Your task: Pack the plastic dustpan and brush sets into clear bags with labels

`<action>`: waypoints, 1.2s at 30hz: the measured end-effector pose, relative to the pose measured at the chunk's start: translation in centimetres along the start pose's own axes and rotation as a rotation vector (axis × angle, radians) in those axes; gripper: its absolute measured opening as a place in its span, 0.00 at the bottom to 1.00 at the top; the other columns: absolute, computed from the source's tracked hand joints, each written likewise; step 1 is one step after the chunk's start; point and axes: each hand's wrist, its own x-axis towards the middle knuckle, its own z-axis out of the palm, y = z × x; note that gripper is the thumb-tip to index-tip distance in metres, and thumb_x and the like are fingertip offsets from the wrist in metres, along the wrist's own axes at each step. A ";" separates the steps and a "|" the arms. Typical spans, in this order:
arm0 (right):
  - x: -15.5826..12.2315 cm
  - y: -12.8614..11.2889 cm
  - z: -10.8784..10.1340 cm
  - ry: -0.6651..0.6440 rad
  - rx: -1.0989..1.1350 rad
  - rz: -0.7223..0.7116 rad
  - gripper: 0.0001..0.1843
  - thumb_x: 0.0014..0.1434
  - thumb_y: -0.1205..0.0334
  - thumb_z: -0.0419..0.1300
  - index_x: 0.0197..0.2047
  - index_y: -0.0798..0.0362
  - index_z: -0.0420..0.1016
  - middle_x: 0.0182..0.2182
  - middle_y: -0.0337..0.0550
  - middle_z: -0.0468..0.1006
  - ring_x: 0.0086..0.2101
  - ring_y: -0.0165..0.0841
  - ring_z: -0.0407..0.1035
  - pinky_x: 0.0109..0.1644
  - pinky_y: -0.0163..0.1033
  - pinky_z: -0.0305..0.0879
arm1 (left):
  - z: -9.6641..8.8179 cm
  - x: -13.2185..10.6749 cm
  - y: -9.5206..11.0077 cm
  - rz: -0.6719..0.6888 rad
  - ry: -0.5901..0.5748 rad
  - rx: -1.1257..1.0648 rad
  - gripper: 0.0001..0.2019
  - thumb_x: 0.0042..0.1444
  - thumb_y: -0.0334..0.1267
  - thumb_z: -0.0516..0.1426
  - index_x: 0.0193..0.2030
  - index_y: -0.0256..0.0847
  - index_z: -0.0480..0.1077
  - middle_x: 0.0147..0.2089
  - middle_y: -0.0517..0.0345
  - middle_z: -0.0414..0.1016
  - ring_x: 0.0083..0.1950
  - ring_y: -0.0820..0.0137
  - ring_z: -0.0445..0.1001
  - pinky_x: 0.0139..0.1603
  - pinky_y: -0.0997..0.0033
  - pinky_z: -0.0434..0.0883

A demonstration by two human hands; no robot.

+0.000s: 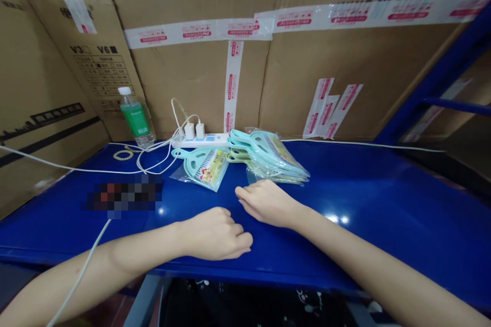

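- Head view: the left hand is curled into a loose fist above the near part of the blue surface, with nothing visible in it.
- The right hand is also curled in, its fingers narrow, just in front of the bagged dustpan stack; no object shows in it, and whether it touches the wrapping I cannot tell.
- The stack, light blue over pale green, lies beyond the hands beside the white power strip; a single bagged dustpan lies just left of it.
- Each pan looks like thin moulded plastic: probably light, fairly stiff and not very fragile, though a thin rim might crack if bent.
- The clear film is likely slippery, so stacked pans could slide apart.
- Best hold, I judge: the looped handles, or a pinch across the pan's edge through the film.
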 end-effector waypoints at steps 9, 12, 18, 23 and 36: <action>0.0 -0.1 -0.4 -0.029 0.008 0.008 0.09 0.64 0.68 0.48 0.39 0.57 0.69 0.29 0.46 0.78 0.29 0.34 0.71 0.27 0.39 0.41 | 0.0 -0.1 0.0 -0.001 0.000 0.000 0.13 0.62 0.37 0.51 0.26 0.40 0.63 0.19 0.65 0.68 0.19 0.73 0.66 0.24 0.70 0.61; 0.0 -0.1 -0.4 -0.016 0.016 0.013 0.09 0.64 0.68 0.48 0.39 0.57 0.69 0.29 0.46 0.78 0.28 0.34 0.71 0.27 0.39 0.41 | 0.0 -0.1 0.0 -0.003 -0.004 0.001 0.13 0.63 0.37 0.50 0.26 0.40 0.63 0.19 0.64 0.68 0.19 0.73 0.66 0.24 0.70 0.61; -0.1 0.0 -0.2 0.010 0.018 0.017 0.09 0.64 0.68 0.48 0.38 0.56 0.68 0.29 0.46 0.78 0.28 0.34 0.71 0.27 0.39 0.41 | 0.0 -0.1 0.0 -0.007 -0.024 -0.007 0.14 0.64 0.37 0.48 0.27 0.40 0.63 0.19 0.64 0.68 0.19 0.73 0.66 0.24 0.69 0.61; 0.0 0.0 -0.1 0.009 0.007 0.026 0.09 0.65 0.67 0.47 0.39 0.57 0.68 0.29 0.46 0.78 0.29 0.34 0.71 0.27 0.39 0.41 | -0.1 -0.1 0.1 -0.008 -0.034 -0.004 0.13 0.64 0.37 0.49 0.27 0.40 0.63 0.19 0.64 0.69 0.20 0.73 0.67 0.25 0.69 0.62; -0.3 0.6 -0.3 0.021 0.016 0.054 0.09 0.65 0.68 0.47 0.38 0.57 0.67 0.30 0.47 0.78 0.29 0.34 0.71 0.27 0.39 0.42 | 0.0 0.0 0.1 -0.008 -0.020 0.005 0.13 0.63 0.38 0.50 0.26 0.40 0.63 0.19 0.64 0.68 0.19 0.72 0.66 0.24 0.70 0.61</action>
